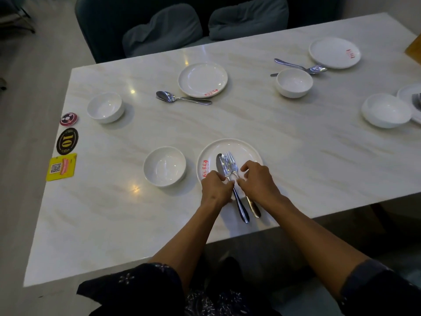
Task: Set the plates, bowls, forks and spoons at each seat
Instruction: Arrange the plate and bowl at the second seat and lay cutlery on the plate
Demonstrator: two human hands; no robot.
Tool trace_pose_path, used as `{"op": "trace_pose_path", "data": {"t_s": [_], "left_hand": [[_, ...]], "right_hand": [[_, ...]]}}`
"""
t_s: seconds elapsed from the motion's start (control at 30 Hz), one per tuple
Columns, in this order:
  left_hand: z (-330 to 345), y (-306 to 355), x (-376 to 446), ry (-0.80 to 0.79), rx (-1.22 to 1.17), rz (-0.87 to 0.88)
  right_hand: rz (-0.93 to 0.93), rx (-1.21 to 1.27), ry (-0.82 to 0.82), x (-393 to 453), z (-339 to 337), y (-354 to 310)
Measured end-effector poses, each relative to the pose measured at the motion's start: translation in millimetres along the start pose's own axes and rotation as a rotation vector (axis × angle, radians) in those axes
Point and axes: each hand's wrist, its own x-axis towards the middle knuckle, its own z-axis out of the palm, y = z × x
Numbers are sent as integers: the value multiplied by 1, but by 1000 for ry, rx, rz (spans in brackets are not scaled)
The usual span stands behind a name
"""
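Note:
A white plate [241,148] with red lettering lies near the table's front edge. On it rest a spoon [220,164] and a fork [232,163], side by side, handles pointing toward me past the rim. My left hand [215,189] pinches the spoon's neck. My right hand [258,181] pinches the fork's neck. A white bowl [164,167] stands just left of the plate. Across the table are a plate [202,79], a spoon and fork pair [180,98] and a bowl [106,107].
At the far right lie another plate [335,52], a bowl [294,82] and cutlery [300,67]. A bowl [386,110] sits at the right edge beside a partly seen plate [407,92]. Stickers [62,166] mark the table's left edge. A cushioned bench [182,23] runs behind.

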Motion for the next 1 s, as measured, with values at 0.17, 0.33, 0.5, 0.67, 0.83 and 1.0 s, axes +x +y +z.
{"op": "trace_pose_path", "data": {"t_s": [0.17, 0.33, 0.5, 0.67, 0.83, 1.0], "left_hand": [[-53, -2, -7, 282, 32, 354], [-134, -29, 29, 565, 98, 392], [-169, -54, 58, 351, 146, 132], [-174, -65, 54, 232, 126, 181], [-168, -79, 40, 179, 62, 199], [-167, -85, 39, 157, 24, 199]], "right_hand": [[-108, 154, 16, 1, 9, -38], [-73, 338, -140, 9, 47, -84], [22, 367, -202, 16, 73, -109], [56, 369, -186, 16, 85, -113], [65, 293, -156, -1, 79, -109], [31, 223, -109, -5, 76, -102]]}}
